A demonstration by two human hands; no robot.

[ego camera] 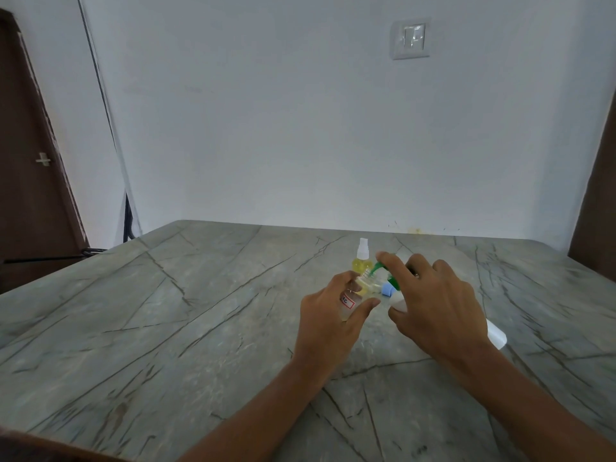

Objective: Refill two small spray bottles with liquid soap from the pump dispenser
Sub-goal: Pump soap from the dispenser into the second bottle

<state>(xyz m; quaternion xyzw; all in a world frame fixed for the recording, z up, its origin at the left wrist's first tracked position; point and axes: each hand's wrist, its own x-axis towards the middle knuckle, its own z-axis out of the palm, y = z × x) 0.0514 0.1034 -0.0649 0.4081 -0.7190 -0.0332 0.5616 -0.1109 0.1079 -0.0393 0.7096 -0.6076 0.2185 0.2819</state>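
Observation:
My left hand (328, 315) grips a small clear spray bottle (350, 300) with a red-bordered label; its neck is uncapped and tilted toward the pump. My right hand (433, 305) is wrapped around the white pump dispenser (496, 335), with the index finger on its green pump head (480, 266). The green spout points at the open neck of the held bottle. A second small spray bottle (361, 261), holding yellow liquid and wearing its white sprayer top, stands upright just behind. A blue piece (387, 289) shows on the dispenser below the pump head.
Everything sits on a grey veined stone table (166, 311) against a white wall. A dark wooden door (33, 161) stands at the left, dark wood at the far right edge. A switch plate (410, 38) is on the wall.

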